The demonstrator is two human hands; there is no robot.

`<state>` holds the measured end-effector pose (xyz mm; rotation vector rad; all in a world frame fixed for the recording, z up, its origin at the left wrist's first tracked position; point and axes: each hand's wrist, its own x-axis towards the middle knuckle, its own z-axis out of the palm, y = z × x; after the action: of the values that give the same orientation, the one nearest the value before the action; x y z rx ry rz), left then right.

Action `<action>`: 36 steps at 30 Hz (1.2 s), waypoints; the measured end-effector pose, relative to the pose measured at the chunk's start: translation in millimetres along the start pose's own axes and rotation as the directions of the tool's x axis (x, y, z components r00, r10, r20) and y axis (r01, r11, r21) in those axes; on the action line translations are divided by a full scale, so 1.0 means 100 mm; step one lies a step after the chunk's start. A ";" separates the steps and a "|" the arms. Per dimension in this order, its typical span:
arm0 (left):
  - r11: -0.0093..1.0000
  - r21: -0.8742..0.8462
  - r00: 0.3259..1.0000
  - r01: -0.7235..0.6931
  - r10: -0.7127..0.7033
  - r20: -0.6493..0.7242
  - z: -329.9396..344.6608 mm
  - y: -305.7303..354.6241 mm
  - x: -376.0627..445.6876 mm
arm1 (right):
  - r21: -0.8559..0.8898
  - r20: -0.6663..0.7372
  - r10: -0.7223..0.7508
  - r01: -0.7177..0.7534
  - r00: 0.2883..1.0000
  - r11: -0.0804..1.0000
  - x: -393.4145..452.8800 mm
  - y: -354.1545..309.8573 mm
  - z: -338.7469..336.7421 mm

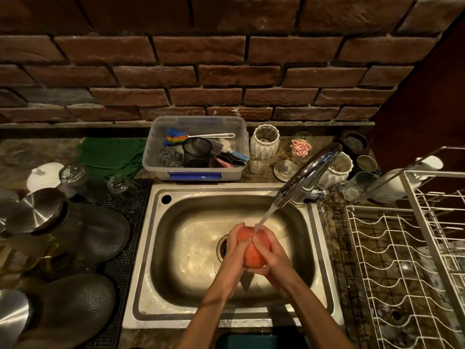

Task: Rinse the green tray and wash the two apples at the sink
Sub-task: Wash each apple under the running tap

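The left hand [235,244] and right hand [270,253] are clasped together around a red apple [251,250], held over the steel sink [226,253] basin. Water streams from the chrome faucet [305,172] onto the apple. A white wire dish rack [402,260] sits on the bench at right.

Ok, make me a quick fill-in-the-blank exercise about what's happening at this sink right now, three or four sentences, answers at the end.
1. Both the left hand and the right hand hold a red ____ over the steel sink.
2. Water from the curved chrome faucet is ____.
3. The clear plastic tub of scrubbers stands ____ the sink, against the brick wall.
4. The white wire dish rack stands on the sink's ____ side.

Answers: apple; running; behind; right
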<state>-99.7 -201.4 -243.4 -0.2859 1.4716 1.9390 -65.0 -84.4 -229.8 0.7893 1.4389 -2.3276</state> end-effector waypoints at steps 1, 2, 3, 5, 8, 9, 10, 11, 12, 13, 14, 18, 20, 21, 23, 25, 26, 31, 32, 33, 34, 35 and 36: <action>1.000 0.010 1.000 -0.001 0.001 -0.002 -0.03 0.00 0.00 | 0.003 0.030 -0.001 0.001 1.000 1.000 0.00 0.01 -0.03; 1.000 0.019 1.000 0.010 -0.010 0.005 -0.05 0.01 0.01 | 0.010 0.060 0.002 -0.002 0.998 1.000 -0.01 0.03 -0.06; 0.999 0.034 0.999 0.025 -0.026 0.029 -0.08 0.03 0.01 | 0.023 0.086 0.005 -0.007 0.996 1.000 -0.01 0.04 -0.09; 0.996 0.075 0.993 0.054 -0.061 0.098 -0.12 0.08 0.02 | 0.063 0.125 0.008 -0.016 0.992 0.998 -0.01 0.05 -0.15; 0.975 0.219 0.988 0.036 -0.069 0.141 -0.16 0.17 0.04 | 0.072 0.098 -0.016 0.009 0.995 0.997 -0.03 0.08 -0.14; 0.968 0.249 0.988 0.017 -0.054 0.142 -0.17 0.18 0.04 | 0.053 0.057 -0.035 0.032 0.998 0.998 -0.04 0.10 -0.11; 0.963 0.270 0.990 -0.007 -0.031 0.136 -0.17 0.18 0.04 | 0.031 0.011 -0.058 0.058 0.998 0.998 -0.04 0.12 -0.08; 0.957 0.288 0.992 -0.037 0.002 0.124 -0.17 0.18 0.04 | 0.017 -0.028 -0.081 0.082 0.996 0.997 -0.05 0.14 -0.04; 0.952 0.298 0.993 -0.073 0.041 0.113 -0.17 0.18 0.03 | 0.024 -0.057 -0.097 0.099 0.994 0.995 -0.06 0.17 -0.01; 0.941 0.319 0.991 -0.115 0.086 0.105 -0.16 0.17 0.02 | 0.063 -0.073 -0.102 0.106 0.992 0.992 -0.05 0.19 0.02; 0.922 0.353 0.986 -0.159 0.129 0.105 -0.15 0.15 0.01 | 0.129 -0.080 -0.094 0.104 0.992 0.986 -0.05 0.19 0.04; 0.836 0.482 0.965 -0.262 0.235 0.116 -0.13 0.07 0.00 | 0.266 -0.116 -0.044 0.074 0.992 0.961 0.01 0.09 0.09; 0.841 0.484 0.970 -0.242 0.224 0.096 -0.14 0.03 0.01 | 0.201 -0.134 -0.031 0.058 0.990 0.978 0.04 0.07 0.07; 0.882 0.430 0.981 -0.193 0.183 0.063 -0.15 0.02 0.01 | 0.152 -0.135 -0.049 0.070 0.990 0.986 0.05 0.07 0.06; 0.970 0.232 0.997 -0.073 0.080 -0.019 -0.15 -0.02 0.03 | 0.090 -0.136 -0.098 0.111 0.986 0.990 0.05 0.11 0.03; 0.997 0.072 0.999 -0.027 0.029 -0.036 -0.14 -0.05 0.05 | 0.054 -0.148 -0.131 0.141 0.980 0.989 0.03 0.17 0.00; 1.000 0.010 0.999 -0.015 0.015 -0.031 -0.13 -0.05 0.06 | 0.039 -0.151 -0.144 0.151 0.978 0.988 0.02 0.19 -0.01; 0.971 -0.226 0.997 0.083 -0.080 0.023 -0.12 -0.08 0.09 | -0.104 -0.111 -0.185 0.174 0.976 0.979 -0.02 0.23 -0.10; 0.973 -0.208 0.995 0.094 -0.087 0.042 -0.12 -0.09 0.08 | -0.141 -0.107 -0.185 0.170 0.977 0.975 -0.02 0.21 -0.11; 0.978 -0.185 0.995 0.093 -0.085 0.048 -0.12 -0.10 0.07 | -0.175 -0.112 -0.188 0.167 0.976 0.970 -0.01 0.20 -0.11; 0.982 -0.164 0.995 0.096 -0.090 0.047 -0.13 -0.12 0.05 | -0.192 -0.134 -0.189 0.162 0.973 0.968 -0.01 0.20 -0.10; 0.986 -0.131 0.994 0.103 -0.098 0.049 -0.14 -0.15 0.03 | -0.184 -0.174 -0.187 0.155 0.967 0.971 -0.01 0.21 -0.08; 0.991 -0.092 0.994 0.098 -0.094 0.050 -0.14 -0.17 0.02 | -0.163 -0.219 -0.184 0.150 0.958 0.975 0.00 0.23 -0.06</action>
<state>-94.0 -211.1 -262.1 -0.3463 1.3158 1.9281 -51.7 -89.3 -248.8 0.9593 1.8173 -2.2770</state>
